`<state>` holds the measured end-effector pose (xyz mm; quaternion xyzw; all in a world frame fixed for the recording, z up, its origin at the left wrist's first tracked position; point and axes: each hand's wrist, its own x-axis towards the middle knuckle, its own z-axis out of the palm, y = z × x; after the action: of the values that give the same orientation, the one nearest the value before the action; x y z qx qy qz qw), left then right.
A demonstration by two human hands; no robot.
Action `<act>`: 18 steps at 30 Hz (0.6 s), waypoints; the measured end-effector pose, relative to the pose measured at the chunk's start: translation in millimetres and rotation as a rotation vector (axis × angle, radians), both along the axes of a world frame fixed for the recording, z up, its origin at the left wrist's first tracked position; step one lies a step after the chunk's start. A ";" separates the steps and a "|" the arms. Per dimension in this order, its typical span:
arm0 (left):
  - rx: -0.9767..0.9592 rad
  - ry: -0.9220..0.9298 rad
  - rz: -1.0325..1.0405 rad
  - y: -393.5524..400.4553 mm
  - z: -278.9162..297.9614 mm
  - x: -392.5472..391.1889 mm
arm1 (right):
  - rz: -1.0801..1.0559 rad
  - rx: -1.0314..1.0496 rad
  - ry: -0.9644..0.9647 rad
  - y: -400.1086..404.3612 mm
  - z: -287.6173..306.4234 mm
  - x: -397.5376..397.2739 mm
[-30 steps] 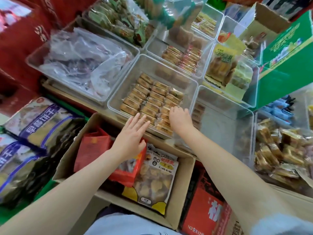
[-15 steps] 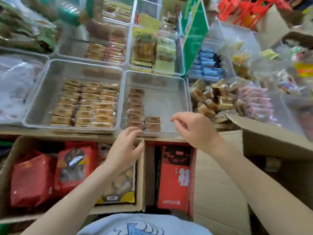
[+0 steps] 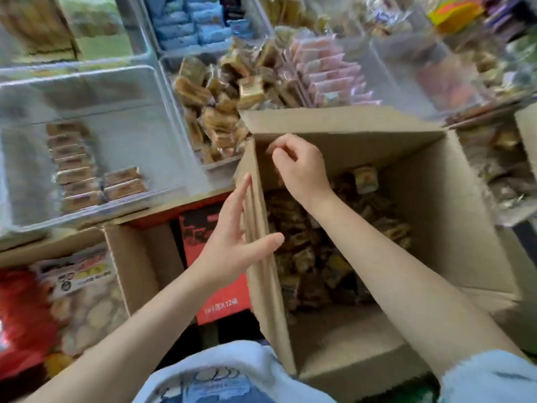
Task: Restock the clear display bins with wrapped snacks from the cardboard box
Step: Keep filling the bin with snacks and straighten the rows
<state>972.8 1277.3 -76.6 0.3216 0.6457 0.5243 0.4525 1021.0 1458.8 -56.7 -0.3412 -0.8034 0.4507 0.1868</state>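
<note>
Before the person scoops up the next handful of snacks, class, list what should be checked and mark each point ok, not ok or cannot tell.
1. Cardboard box open at the top: ok.
2. Wrapped snacks left in the box: ok, a layer covers the bottom.
3. Left hand steadying the box's left wall: ok, thumb inside, fingers outside.
4. Right hand free to grab: cannot tell, its fingers are curled and the palm is hidden.
5. Room in the clear bin at left: ok, only short rows of bars inside.

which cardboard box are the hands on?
The big box on the right, with loose wrapped snacks inside. Left hand grips its left wall, right hand reaches in. The left box holds bagged snacks, untouched.
</note>
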 end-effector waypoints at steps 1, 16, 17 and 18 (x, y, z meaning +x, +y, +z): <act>-0.001 -0.022 0.014 1.2 -2.3 0.2 | -0.002 -0.013 -0.072 7.5 -18.1 2.8; -0.033 -0.023 0.003 -0.4 -6.2 -5.8 | 0.401 0.319 -1.080 41.5 -175.7 32.9; -0.037 -0.022 0.002 -0.4 -6.1 -5.9 | 0.403 0.310 -1.075 45.1 -172.4 32.5; -0.040 -0.021 0.000 -0.3 -6.1 -6.1 | 0.404 0.311 -1.057 48.8 -168.5 32.9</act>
<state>966.7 1277.1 -82.7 0.3068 0.6513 0.5147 0.4655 1053.9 1507.6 -225.2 -0.3282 -0.8934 0.1231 -0.2811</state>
